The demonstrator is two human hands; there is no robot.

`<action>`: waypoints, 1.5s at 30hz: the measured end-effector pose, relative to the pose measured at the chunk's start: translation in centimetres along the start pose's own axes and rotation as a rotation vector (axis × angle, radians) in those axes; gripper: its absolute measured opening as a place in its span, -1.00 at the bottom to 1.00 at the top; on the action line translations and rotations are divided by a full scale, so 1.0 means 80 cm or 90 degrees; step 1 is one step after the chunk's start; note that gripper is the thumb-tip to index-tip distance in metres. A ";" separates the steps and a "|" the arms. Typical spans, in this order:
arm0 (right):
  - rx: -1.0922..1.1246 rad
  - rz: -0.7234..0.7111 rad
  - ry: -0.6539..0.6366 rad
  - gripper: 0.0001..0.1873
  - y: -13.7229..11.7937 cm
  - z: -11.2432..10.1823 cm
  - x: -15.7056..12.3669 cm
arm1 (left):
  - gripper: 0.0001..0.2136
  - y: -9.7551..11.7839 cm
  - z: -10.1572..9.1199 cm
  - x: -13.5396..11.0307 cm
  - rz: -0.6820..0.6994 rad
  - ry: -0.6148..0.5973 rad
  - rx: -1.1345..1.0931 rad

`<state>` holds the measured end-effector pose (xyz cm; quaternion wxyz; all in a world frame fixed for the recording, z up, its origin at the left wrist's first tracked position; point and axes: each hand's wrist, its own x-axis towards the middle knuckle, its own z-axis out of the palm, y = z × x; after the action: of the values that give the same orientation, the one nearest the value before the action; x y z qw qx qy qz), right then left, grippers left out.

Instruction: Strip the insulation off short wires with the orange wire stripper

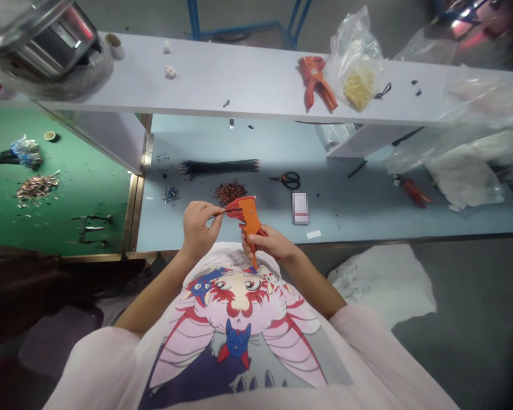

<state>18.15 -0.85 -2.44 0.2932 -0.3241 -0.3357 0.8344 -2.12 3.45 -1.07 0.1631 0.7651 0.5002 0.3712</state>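
My right hand (267, 240) is wrapped round the handles of an orange and red wire stripper (250, 213), held upright near the table's front edge. Pinched between the thumb and fingers of my left hand (200, 225) is a thin dark wire (218, 214). The wire's end reaches the stripper's red jaws; whether they are closed on it I cannot tell. Just behind the jaws lies a pile of short copper-coloured pieces (231, 191). Farther back rests a long bundle of black wires (220, 166) with bare-looking ends.
Black-handled scissors (289, 180) and a phone-like white rectangle (300, 207) lie to the right. Across the back runs a white shelf (205, 80), bearing a second wire stripper (315, 82) and a bag of yellow bits (359, 85). A divider (106, 136) borders the green table (81, 188).
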 end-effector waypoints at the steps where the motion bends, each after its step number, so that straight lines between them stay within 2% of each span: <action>1: -0.006 0.001 0.002 -0.69 0.001 0.000 0.002 | -0.93 -0.002 0.000 0.001 -0.003 -0.010 0.008; 6: 0.005 0.008 0.025 -0.70 0.007 0.002 0.015 | -0.91 -0.013 0.000 0.003 -0.016 -0.051 0.040; 13: 0.086 0.072 0.049 -0.62 0.017 0.001 0.035 | -0.91 -0.035 0.003 0.005 -0.023 -0.093 0.068; 15: 0.103 0.060 0.037 -0.63 0.018 -0.001 0.037 | -0.91 -0.043 0.005 0.006 -0.033 -0.101 0.070; 19: 0.099 0.014 0.028 -0.47 0.022 -0.019 0.040 | -0.91 -0.058 0.003 0.007 -0.062 -0.091 0.078; 21: -0.014 -0.003 0.108 -0.50 0.028 -0.037 0.044 | -0.91 -0.062 0.000 0.007 -0.074 -0.074 0.078; 22: -0.127 0.000 0.175 -0.52 0.033 -0.048 0.047 | -0.91 -0.064 -0.002 0.007 -0.078 -0.064 0.075; 25: -0.656 0.076 0.373 -0.57 0.055 -0.078 0.055 | -0.92 -0.064 -0.008 0.005 -0.077 -0.027 0.060; 27: -0.905 0.140 0.410 -0.57 0.075 -0.092 0.060 | -0.93 -0.062 -0.011 0.004 -0.071 -0.013 0.050; 29: -0.977 0.177 0.390 -0.58 0.095 -0.099 0.063 | -0.93 -0.059 -0.014 0.003 -0.067 -0.008 0.043; 35: -1.010 0.202 0.335 -0.59 0.132 -0.101 0.081 | -0.93 -0.052 -0.020 -0.001 -0.053 -0.005 0.050; 38: -1.007 0.166 0.334 -0.58 0.127 -0.096 0.093 | -0.94 -0.051 -0.021 -0.002 -0.032 0.000 0.052; 41: -1.001 0.102 0.356 -0.57 0.102 -0.077 0.100 | -0.94 -0.052 -0.021 -0.003 -0.014 0.002 0.056; 43: -0.968 -0.012 0.389 -0.58 0.078 -0.056 0.100 | -0.94 -0.051 -0.019 -0.004 -0.009 -0.007 0.058; 45: -0.893 -0.219 0.411 -0.62 0.051 -0.031 0.097 | -0.94 -0.049 -0.016 -0.004 -0.007 -0.022 0.059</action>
<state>14.12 3.11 -9.56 0.2279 -0.6029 -0.7273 0.2358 -5.66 4.75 -2.79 0.1386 0.7753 0.5183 0.3333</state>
